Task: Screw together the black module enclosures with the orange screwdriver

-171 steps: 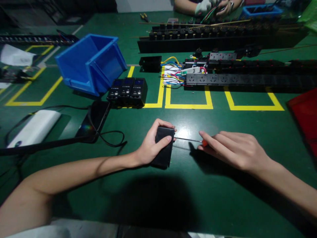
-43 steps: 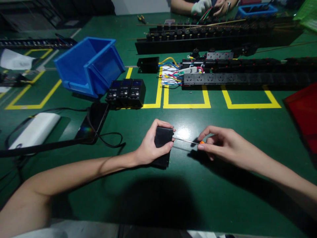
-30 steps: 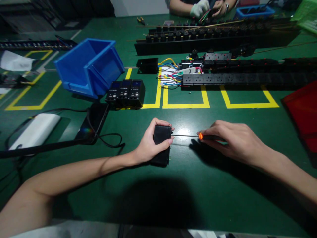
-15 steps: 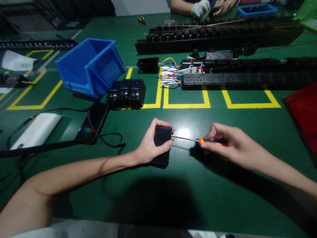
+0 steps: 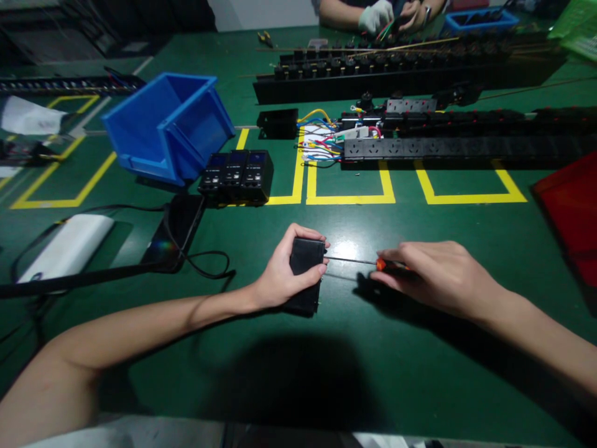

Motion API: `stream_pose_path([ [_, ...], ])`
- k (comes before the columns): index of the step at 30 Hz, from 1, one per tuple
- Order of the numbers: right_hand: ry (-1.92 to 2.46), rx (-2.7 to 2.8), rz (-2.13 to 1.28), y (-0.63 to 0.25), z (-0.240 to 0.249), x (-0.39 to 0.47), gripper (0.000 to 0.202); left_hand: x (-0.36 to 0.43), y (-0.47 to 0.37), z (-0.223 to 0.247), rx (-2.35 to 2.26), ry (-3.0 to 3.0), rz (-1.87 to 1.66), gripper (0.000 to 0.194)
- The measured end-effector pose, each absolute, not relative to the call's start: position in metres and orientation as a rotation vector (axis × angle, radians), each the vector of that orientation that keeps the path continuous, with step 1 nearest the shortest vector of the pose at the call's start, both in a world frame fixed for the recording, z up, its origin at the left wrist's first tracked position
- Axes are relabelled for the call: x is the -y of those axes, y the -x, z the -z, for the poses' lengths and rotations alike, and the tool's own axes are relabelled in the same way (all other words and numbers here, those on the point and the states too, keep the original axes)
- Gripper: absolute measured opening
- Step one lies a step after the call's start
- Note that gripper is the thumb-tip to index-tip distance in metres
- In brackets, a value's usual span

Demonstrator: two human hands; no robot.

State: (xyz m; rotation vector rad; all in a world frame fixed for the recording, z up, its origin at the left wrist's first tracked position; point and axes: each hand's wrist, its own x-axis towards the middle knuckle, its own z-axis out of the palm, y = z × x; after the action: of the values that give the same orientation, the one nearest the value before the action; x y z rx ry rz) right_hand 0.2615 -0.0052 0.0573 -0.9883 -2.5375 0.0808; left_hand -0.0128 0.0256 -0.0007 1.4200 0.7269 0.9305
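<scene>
Showing a dull black face and straight edges, the small black box (image 5: pixel 305 256) is flat and oblong, with tiny bits of metal along its right side. Pointing at that side is a screwdriver (image 5: pixel 381 266) with a thin straight shaft and an orange and dark handle, mostly covered by fingers.

The box sits inside the grip of the left hand (image 5: pixel 278 278), which is closed around it: the thumb presses across the face, the fingers wrap behind, and their tips show at the right edge. Its lower end sticks out below the thumb, over the green bench (image 5: pixel 420 386); whether it touches the surface I cannot tell. The shaft meets the box beside the left fingertips, but the contact is too small to make out.

The right hand (image 5: pixel 441 274) grips the screwdriver's handle, knuckles up, thumb low. The left forearm (image 5: pixel 186 314) reaches in almost level from the lower left, elbow bent; the right forearm (image 5: pixel 541 330) slants in from the lower right.
</scene>
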Motion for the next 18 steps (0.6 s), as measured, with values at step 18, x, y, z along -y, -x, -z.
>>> stream_pose_path([
  [18, 1.458, 1.714, -1.553, -0.244, -0.067, 0.004, 0.029, -0.024, 0.012, -0.005, -0.713, -1.467, -0.919, 0.038],
])
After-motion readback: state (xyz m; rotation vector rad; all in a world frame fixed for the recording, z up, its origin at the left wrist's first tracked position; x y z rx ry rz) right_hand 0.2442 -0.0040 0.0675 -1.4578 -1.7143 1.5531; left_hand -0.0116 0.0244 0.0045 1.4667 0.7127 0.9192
